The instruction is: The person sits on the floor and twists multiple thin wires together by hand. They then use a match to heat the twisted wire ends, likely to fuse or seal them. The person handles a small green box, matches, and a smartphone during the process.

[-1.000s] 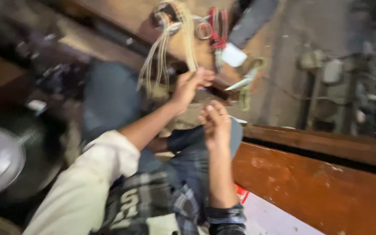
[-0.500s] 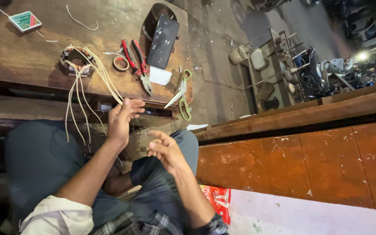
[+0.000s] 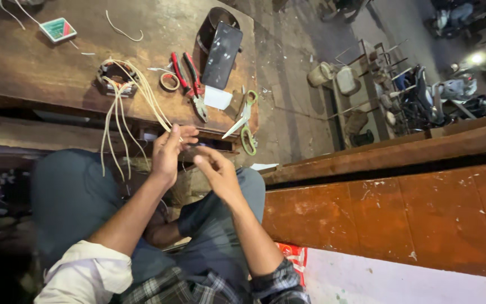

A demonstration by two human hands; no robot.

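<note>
A bundle of cream wires point(image 3: 120, 112) runs from a round wound coil point(image 3: 112, 76) on the wooden bench point(image 3: 40, 73) down over its front edge. My left hand point(image 3: 170, 151) grips the wires' ends just below that edge, above my lap. My right hand point(image 3: 216, 170) is a short gap to the right, thumb and fingertips pinched together. Whether a thin strand sits between them is too small to tell.
On the bench lie red-handled pliers point(image 3: 189, 81), a tape ring point(image 3: 170, 82), green-handled scissors point(image 3: 245, 121), a white paper slip point(image 3: 217, 98), a dark flat slab point(image 3: 222, 48) and a small green-and-red box point(image 3: 57, 28). A reddish wooden panel point(image 3: 389, 214) runs along the right.
The view has swung and steadied, so the bench now fills the top. Both hands have stayed together at the wire ends, with the left hand's grip kept.
</note>
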